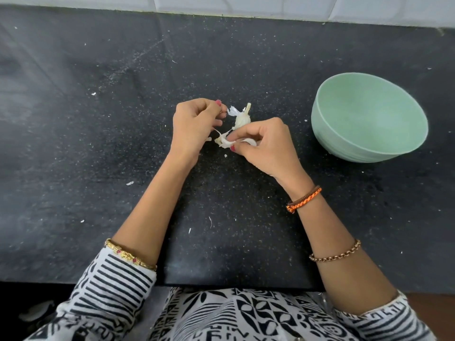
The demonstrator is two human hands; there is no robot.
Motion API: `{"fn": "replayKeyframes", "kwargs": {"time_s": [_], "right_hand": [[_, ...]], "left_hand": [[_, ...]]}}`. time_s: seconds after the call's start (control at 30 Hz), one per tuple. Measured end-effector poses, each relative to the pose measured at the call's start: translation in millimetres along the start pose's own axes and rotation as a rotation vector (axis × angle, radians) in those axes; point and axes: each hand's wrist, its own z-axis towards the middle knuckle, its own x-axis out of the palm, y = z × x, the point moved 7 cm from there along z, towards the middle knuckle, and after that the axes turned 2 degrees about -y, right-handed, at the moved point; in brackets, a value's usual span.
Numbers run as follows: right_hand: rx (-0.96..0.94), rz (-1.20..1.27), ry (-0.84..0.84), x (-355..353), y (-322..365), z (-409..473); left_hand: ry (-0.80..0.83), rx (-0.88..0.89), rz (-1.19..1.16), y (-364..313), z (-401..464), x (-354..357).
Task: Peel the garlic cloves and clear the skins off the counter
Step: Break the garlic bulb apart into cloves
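Garlic [222, 141] pinched low over counter [98, 168] by right hand [267, 143], steadied for peeling; left hand [194, 124] nipping skin [216, 131], tugging it away. Another piece [242, 118] lying beside. Bowl [369, 116] parked right, likely for peeled cloves.

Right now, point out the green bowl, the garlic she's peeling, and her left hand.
green bowl [416, 141]: head view, on the near right rim.
garlic [242, 119]: head view, on the pale body between the hands.
left hand [194, 126]: head view, on the back of the hand.
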Motion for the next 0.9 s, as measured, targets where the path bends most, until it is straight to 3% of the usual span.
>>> {"fn": "replayKeyframes", "kwargs": {"time_s": [0.17, 0.53, 0.77, 0.9], "right_hand": [[0.015, 0.074, -0.052, -2.4, -2.1, 1.5], [-0.083, -0.038, 0.124, 10.4, 8.6, -2.2], [-0.069, 0.109, -0.021, 0.0, 7.8, 0.3], [-0.058, 0.082, -0.276, -21.5, -1.3, 2.3]], "left_hand": [[-0.005, 0.044, 0.06, 0.3, 1.0, -0.1], [-0.005, 0.072, 0.093, 1.5, 1.6, 0.9], [0.004, 0.079, 0.099, 4.8, 2.1, 2.1], [-0.003, 0.063, 0.104, 3.5, -0.1, 2.7]]}}
